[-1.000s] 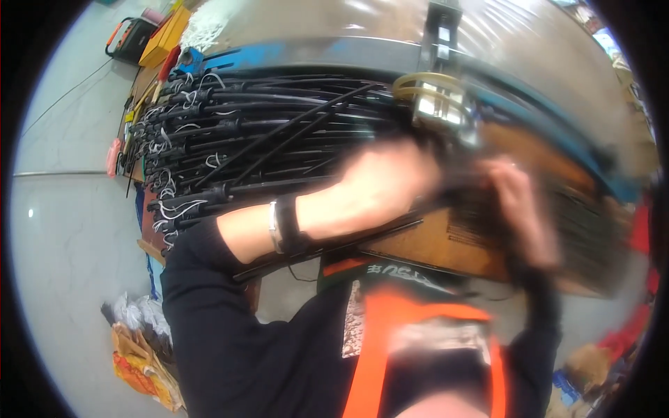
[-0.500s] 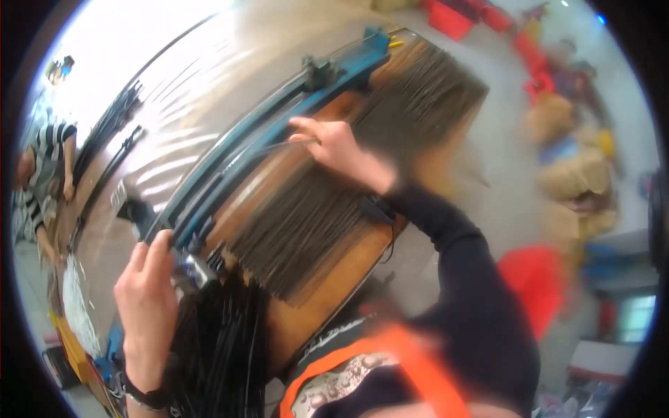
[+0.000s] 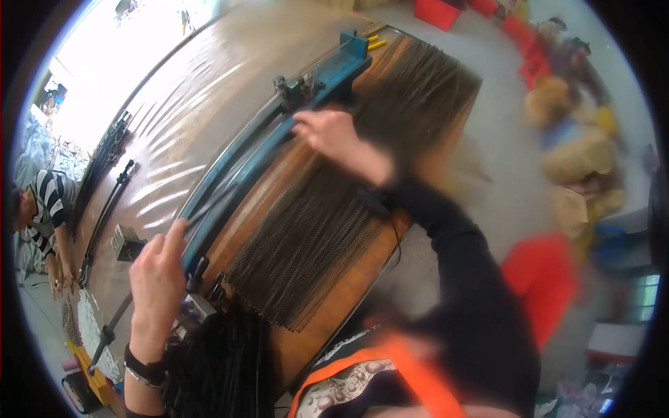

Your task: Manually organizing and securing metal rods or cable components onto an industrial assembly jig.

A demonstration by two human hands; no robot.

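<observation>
My left hand (image 3: 159, 273) grips the near end of a long blue metal bar (image 3: 279, 132) that runs along a wooden workbench (image 3: 334, 306). My right hand (image 3: 333, 136) rests farther along the same bar, fingers curled at its edge, beside a wide sheet of dark thin rods or wires (image 3: 348, 188) lying side by side on the bench. A bundle of black cable-like strands (image 3: 223, 362) lies at the near end, below my left hand. The view is blurred by head motion.
A person in a striped shirt (image 3: 42, 209) crouches at far left. A shiny brown surface (image 3: 181, 118) with black rails lies beyond the bar. Red crates (image 3: 446, 10) and blurred sacks (image 3: 585, 153) stand on the floor at right.
The view swung from the black cable bundle to the blue bar and rod sheet. My left hand came down onto the bar's near end; my right hand stays on the bar.
</observation>
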